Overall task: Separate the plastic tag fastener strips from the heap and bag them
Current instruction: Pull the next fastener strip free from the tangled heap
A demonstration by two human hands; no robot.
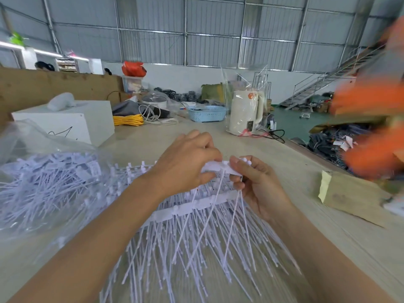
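I'm mid-separation: my left hand (188, 158) and right hand (255, 184) both pinch one fastener strip (218, 166) lifted above the heap (196, 237) on the surface (328, 237). Next, I judge, I must pull it free and carry it left into the clear bag (43, 182).

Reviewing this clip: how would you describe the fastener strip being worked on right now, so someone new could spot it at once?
Start at the heap of white fasteners spread on the table before the person. Just above its far edge, the left hand and right hand meet. The strip is the short white bar pinched between them, raised off the heap, its thin tails hanging down, unlike the strips lying flat.
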